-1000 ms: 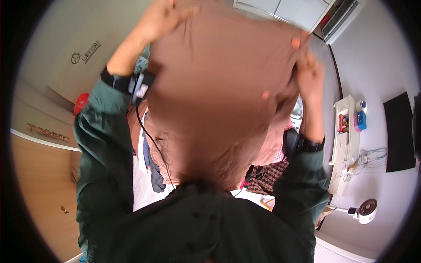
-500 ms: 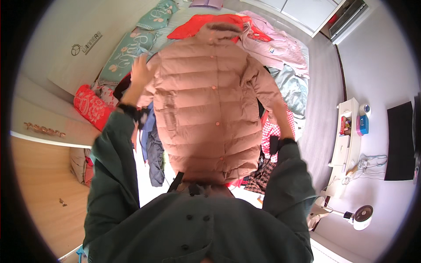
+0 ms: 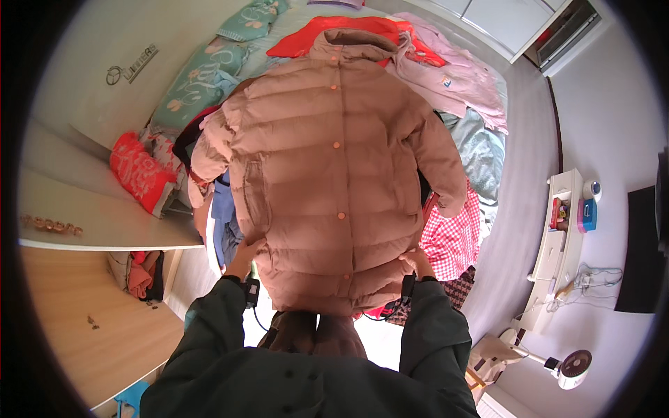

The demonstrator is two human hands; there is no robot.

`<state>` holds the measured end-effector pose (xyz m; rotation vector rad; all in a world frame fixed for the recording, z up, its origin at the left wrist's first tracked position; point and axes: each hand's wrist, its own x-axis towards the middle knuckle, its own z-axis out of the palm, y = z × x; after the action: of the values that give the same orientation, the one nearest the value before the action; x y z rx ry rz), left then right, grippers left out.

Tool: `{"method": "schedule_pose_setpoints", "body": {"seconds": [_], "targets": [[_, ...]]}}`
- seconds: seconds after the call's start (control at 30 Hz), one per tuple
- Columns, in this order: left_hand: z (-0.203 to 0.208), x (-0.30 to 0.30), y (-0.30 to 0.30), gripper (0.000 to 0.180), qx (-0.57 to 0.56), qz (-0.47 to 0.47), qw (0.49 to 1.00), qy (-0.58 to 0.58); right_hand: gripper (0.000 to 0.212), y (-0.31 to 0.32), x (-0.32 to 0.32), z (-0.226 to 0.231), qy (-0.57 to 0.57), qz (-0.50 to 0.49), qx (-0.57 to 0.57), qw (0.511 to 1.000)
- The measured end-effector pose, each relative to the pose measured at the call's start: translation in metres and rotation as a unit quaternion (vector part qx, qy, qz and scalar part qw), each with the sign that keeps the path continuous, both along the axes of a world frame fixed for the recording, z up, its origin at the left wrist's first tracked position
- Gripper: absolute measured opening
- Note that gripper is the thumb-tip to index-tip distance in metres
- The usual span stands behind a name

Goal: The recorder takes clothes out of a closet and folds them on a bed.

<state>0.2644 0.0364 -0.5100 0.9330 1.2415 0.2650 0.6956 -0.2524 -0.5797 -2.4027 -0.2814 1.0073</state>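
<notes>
A brown quilted puffer coat (image 3: 300, 188) lies spread front side up on the bed's heap of clothes, its collar at the far end and its hem toward me. Orange-toned snap buttons run down its closed front. My left hand (image 3: 245, 253) is closed on the coat's left side edge, a little above the hem. Across from it, my right hand (image 3: 418, 262) pinches the right side edge at about the same height. Both coat sleeves lie out to the sides, the left one bunched. Parts of my fingertips are hidden by the fabric.
Red cloth (image 3: 293, 42) and a pink garment (image 3: 446, 80) lie beyond the collar. A red-checked cloth (image 3: 453, 237) sits beside the right sleeve. Green pillows (image 3: 198, 87) rest at the far left. A white cabinet (image 3: 550, 244) and a fan (image 3: 575, 368) stand to the right.
Both hands have come down from the sleeve areas to the coat's lower side edges and now grip there. The sleeves lie free, and the coat looks spread wider.
</notes>
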Motion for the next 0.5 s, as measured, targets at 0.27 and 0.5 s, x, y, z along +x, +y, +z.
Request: {"method": "schedule_pose_setpoints", "body": {"seconds": [0.27, 0.5], "targets": [[0.063, -0.063, 0.016, 0.052, -0.088, -0.036, 0.988, 0.119, 0.020, -0.038, -0.024, 0.041, 0.527, 0.246, -0.154, 0.798], [0.069, 0.031, 0.024, 0.067, 0.562, -0.169, 0.760, 0.281, 0.035, 0.030, 0.046, 0.072, 0.379, -0.112, 0.336, 0.855]]}}
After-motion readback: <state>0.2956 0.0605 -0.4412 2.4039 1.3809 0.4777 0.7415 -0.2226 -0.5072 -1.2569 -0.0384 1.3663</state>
